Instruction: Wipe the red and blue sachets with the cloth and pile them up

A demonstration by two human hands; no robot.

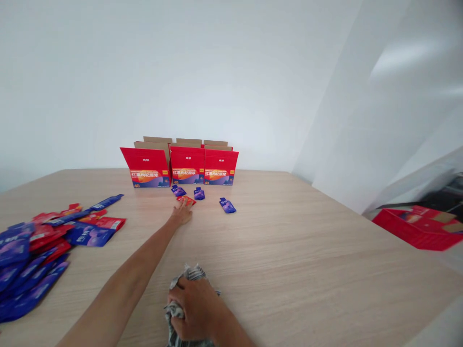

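My left hand [182, 212] reaches far across the table, its fingers closed on the near edge of a small red pouch [188, 199]. Two small purple-blue pouches [199, 193] lie just beyond it, and another blue pouch [227, 206] rests to the right. Close to me, my right hand [198, 308] is wrapped round a crumpled grey-and-white striped cloth [195, 273] pressed to the tabletop. Part of the cloth is hidden under the palm.
Three open red cartons [150, 166] stand side by side at the back, flaps up, before a white wall [231, 72]. A heap of red and blue pouches [47, 241] covers the left of the wooden table [289, 260]. Beyond its right edge sits another red box [415, 229].
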